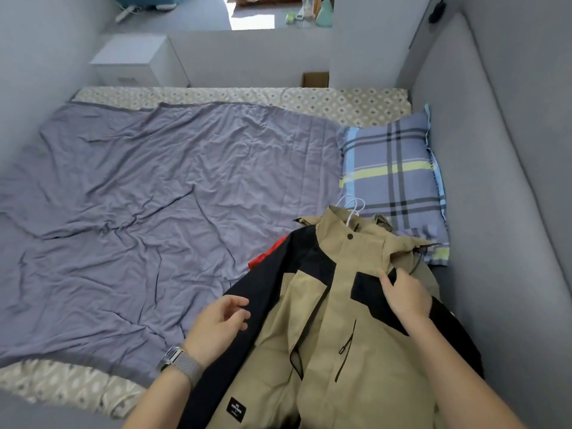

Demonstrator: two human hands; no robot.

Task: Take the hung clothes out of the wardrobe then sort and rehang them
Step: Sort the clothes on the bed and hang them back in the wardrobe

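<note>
**A:** Item one?

**B:** Tan-and-black jacket (340, 320), top of a pile of hung clothes lying at the bed's (309, 97) near right corner, just below the plaid pillow (393, 174). Collar points toward the pillow; two white hanger hooks (353, 205) stick out past it. A red garment (263, 255) shows from under the jacket's left side.

**A:** Your hands?

**B:** My right hand (405, 295) lies on the jacket's chest, on the black panel; its fingers look loosely bent on the cloth, thumb out, and I cannot tell whether they pinch it. My left hand (216, 326), watch (176, 360) on the wrist, is at the black sleeve's edge, fingers loosely curled and apart, holding nothing that I can make out.

**A:** Step in hand?

**B:** By my reading, the clothes are out of the wardrobe and sorting is just starting. The grey blanket (139, 196) to the left bears nothing yet.

**A:** Next move?

**B:** Likely lift this jacket off the pile by collar or hanger, and lay it left on the blanket. It calls for one hook freed from the other, so the garment beneath is not dragged along.
</note>
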